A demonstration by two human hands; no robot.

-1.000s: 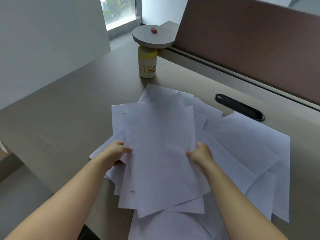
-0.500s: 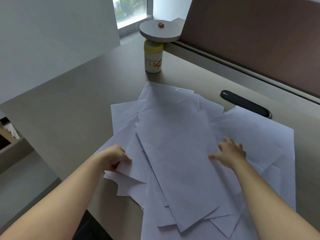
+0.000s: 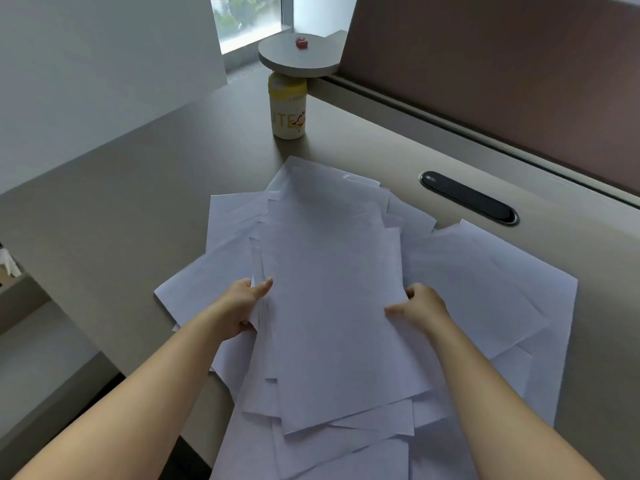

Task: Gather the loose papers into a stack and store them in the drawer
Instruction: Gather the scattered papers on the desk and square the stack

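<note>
Both hands clamp the partial stack [image 3: 332,306] mid-desk [image 3: 138,188]: left hand [image 3: 242,306] at nine o'clock, right hand [image 3: 420,308] at three. Light, floppy, slippery sheets; side edges look best, loose papers [image 3: 485,282] fan beneath.

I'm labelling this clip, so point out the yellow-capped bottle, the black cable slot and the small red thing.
yellow-capped bottle [image 3: 288,114], head view, on its label.
black cable slot [image 3: 468,197], head view, mid-cover.
small red thing [image 3: 301,42], head view, its centre.

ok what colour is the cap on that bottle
Yellow cap on the white bottle, head view.
</note>
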